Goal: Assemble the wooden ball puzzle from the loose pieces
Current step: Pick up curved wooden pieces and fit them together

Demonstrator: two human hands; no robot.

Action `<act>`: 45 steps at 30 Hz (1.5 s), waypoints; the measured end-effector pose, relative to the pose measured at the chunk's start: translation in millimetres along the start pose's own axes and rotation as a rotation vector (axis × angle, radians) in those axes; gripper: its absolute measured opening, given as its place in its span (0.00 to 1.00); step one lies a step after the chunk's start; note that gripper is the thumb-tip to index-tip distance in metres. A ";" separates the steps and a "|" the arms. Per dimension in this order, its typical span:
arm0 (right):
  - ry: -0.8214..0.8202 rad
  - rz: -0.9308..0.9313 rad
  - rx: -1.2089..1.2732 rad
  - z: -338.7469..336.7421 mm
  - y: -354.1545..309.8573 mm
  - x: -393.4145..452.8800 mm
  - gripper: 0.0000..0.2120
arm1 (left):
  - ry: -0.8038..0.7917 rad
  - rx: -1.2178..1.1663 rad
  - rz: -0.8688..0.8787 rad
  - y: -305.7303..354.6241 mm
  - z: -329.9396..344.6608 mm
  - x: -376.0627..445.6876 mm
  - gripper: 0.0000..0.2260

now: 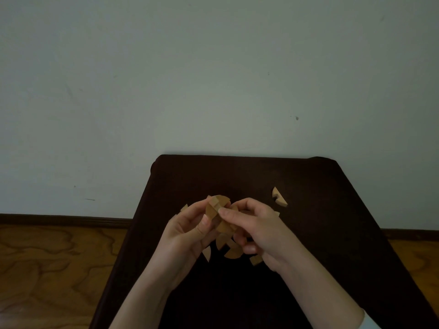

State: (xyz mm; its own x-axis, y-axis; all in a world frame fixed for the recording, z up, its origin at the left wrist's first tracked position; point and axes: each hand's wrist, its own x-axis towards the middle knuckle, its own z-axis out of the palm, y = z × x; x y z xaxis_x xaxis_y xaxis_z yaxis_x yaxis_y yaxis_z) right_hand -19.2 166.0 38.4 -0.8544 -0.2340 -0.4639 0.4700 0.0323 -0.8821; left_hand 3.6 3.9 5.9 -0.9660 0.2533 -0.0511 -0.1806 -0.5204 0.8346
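Note:
A partly joined cluster of tan wooden puzzle pieces is held above the dark table. My left hand grips it from the left, thumb on its front. My right hand pinches it from the right with thumb and fingers. Several loose curved pieces lie on the table under my hands, partly hidden. One notched half-round piece lies apart to the upper right. A small piece shows behind my left fingers.
The dark table stands against a pale wall. A wooden floor with a dark skirting board runs on both sides. The table's far edge is just behind the pieces.

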 end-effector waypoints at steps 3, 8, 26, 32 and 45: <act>-0.023 -0.010 0.021 -1.5 0.4 -0.1 0.14 | -0.020 0.026 0.005 1.0 -0.1 -0.3 0.25; -0.006 -0.053 0.024 0.7 5.2 -1.2 0.15 | -0.036 0.029 0.001 1.4 0.7 -0.8 0.24; -0.147 -0.185 0.164 -10.2 5.7 -8.6 0.21 | 0.033 -0.051 0.098 0.8 0.6 5.0 0.27; -0.104 -0.216 0.186 -5.9 8.9 -9.4 0.18 | 0.028 -0.069 0.087 -0.3 0.2 4.2 0.27; -0.159 -0.086 0.170 -4.8 -0.1 -12.6 0.13 | 0.003 0.033 0.084 1.0 1.9 2.1 0.26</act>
State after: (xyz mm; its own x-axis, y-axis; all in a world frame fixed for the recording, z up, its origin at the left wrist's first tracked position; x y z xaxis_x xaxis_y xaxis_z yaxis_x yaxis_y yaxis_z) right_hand -9.6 173.6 43.9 -0.8535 -0.3793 -0.3574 0.4394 -0.1551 -0.8848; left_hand 1.8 5.5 7.7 -0.9781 0.2073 0.0181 -0.0928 -0.5125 0.8537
